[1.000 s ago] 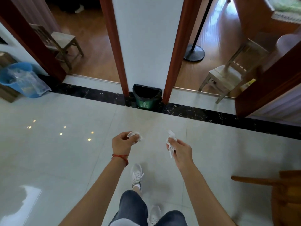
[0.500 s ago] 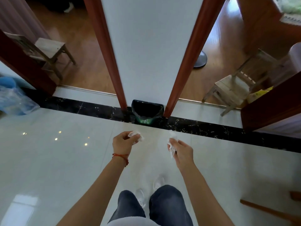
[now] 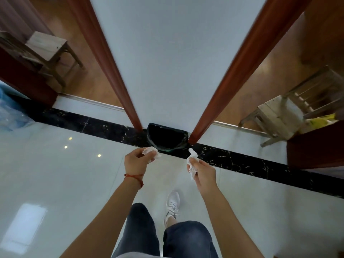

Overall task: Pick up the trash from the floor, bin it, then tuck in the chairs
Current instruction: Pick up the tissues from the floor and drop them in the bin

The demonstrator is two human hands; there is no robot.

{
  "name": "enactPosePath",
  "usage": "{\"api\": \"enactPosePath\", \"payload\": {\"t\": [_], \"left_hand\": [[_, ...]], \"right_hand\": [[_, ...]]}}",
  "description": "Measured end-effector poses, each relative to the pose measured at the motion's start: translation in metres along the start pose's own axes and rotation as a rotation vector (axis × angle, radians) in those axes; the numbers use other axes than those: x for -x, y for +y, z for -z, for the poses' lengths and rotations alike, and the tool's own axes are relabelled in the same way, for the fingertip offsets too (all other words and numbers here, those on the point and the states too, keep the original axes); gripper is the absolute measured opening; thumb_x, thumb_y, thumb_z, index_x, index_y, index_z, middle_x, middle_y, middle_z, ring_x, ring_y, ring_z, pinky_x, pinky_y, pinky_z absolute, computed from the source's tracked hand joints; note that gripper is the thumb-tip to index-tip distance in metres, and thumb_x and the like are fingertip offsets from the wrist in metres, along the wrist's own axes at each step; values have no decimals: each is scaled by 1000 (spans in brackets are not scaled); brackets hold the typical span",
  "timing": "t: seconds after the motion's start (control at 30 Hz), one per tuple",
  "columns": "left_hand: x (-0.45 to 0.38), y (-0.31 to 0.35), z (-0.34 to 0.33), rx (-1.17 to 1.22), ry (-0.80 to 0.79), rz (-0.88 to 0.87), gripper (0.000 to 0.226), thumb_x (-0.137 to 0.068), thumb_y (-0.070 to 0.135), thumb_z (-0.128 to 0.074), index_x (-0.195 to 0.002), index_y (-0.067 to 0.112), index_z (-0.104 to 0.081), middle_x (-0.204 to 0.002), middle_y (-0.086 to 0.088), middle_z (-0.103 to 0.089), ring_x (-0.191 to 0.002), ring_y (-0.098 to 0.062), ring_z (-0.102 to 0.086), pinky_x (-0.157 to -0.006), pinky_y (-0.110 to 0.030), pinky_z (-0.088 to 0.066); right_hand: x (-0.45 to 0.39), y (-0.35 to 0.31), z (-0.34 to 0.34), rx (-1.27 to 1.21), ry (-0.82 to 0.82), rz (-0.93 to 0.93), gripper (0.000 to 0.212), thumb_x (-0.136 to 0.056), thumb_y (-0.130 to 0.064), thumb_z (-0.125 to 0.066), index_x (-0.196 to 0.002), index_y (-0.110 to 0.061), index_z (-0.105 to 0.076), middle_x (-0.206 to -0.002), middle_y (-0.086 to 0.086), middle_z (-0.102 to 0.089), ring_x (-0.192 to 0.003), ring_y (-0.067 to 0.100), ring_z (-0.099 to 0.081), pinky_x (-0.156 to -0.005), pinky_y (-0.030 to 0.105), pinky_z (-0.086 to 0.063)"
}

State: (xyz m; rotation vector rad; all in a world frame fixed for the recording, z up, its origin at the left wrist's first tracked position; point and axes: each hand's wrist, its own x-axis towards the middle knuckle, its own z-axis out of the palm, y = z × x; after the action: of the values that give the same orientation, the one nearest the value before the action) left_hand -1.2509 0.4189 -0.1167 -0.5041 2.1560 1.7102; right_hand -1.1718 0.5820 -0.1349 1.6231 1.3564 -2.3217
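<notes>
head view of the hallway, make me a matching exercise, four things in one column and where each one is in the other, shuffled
Things:
1. black-lined trash bin
2. crumpled white tissue
3. twisted white paper scrap
4. pale wooden chair

Places:
A. pinched in the right hand
B. on the wooden floor beyond the right doorway
C. against the white wall between two door frames
D. held in the left hand

Pairs: 1-C, 2-D, 3-A, 4-B

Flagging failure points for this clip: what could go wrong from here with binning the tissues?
1. Both tissues sit short of the bin; released now, they would likely land on the floor.
2. The bin's opening is narrow, wedged between two door frames, so a toss from either hand could miss.
</notes>
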Motion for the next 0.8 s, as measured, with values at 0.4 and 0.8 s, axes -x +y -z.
{"api": "enactPosePath", "payload": {"t": [0.4,0.8], "left_hand": [[-118,-52,-37,-76,-39,77,9,-72,8,-73,-71,16,-68,-69,-9,-65,-67,-22,-60,-71,-31,-55],[-216,-122,-70,-107,-34,96,17,-73,10,-73,-65,22,-65,-68,-5,-64,-70,-23,-59,-74,-33,-53]], "right_hand": [[-126,25,-33,51,22,-28,35,-79,-8,-68,-44,-11,-66,-52,0,-57,-61,18,-51,-72,33,-40],[-230,68,-53,-66,45,-34,22,-80,-1,-65,-59,-7,-64,-62,6,-56,-61,16,-50,-64,28,-41]]}}
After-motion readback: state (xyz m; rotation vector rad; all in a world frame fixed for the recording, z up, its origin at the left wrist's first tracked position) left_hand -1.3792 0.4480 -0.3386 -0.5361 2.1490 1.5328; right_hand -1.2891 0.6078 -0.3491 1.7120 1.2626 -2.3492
